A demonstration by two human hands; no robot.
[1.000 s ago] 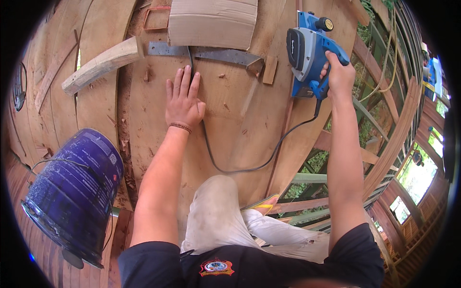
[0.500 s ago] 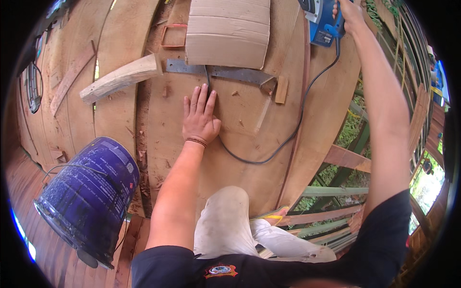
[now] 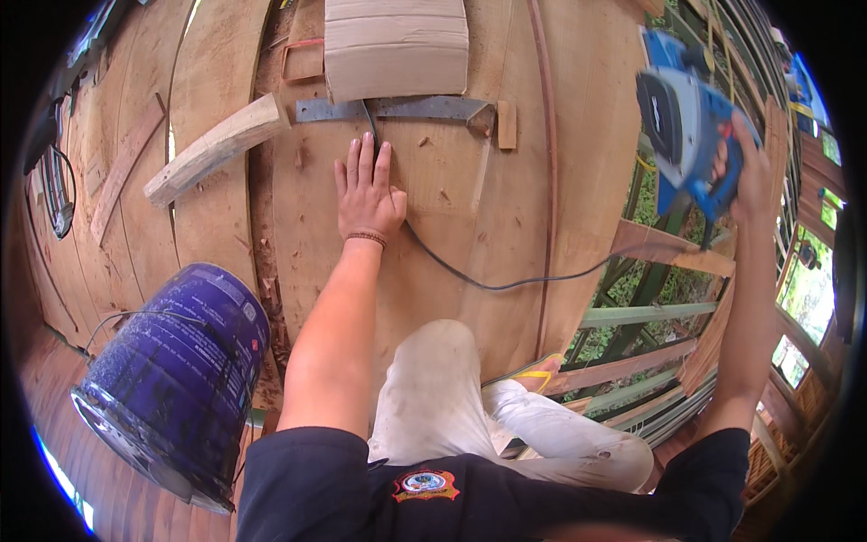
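Observation:
My left hand (image 3: 370, 199) lies flat on the wide wooden boards (image 3: 433, 253), fingers stretched forward over a black power cord (image 3: 506, 287). Off to the right, my right hand (image 3: 745, 172) is wrapped round the handle of a blue electric hand planer (image 3: 684, 126), held up past the right edge of the boards. The cord trails from the planer's rear across the boards to beneath my left hand. Just ahead of my left fingers lies a flat grey metal strip (image 3: 415, 107), partly covered by a piece of cardboard (image 3: 396, 50).
A curved wood piece (image 3: 217, 149) lies left of the metal strip, a small wood block (image 3: 507, 125) at its right end. A purple bucket (image 3: 181, 334) lies tilted at the lower left. Green metal beams (image 3: 646, 314) with gaps showing plants run along the right. Shavings litter the boards.
My right hand has swung the planer outward to the right and back, off the boards, turning it. The cord has drawn straighter. My left hand stays flat in place while the view has shifted slightly.

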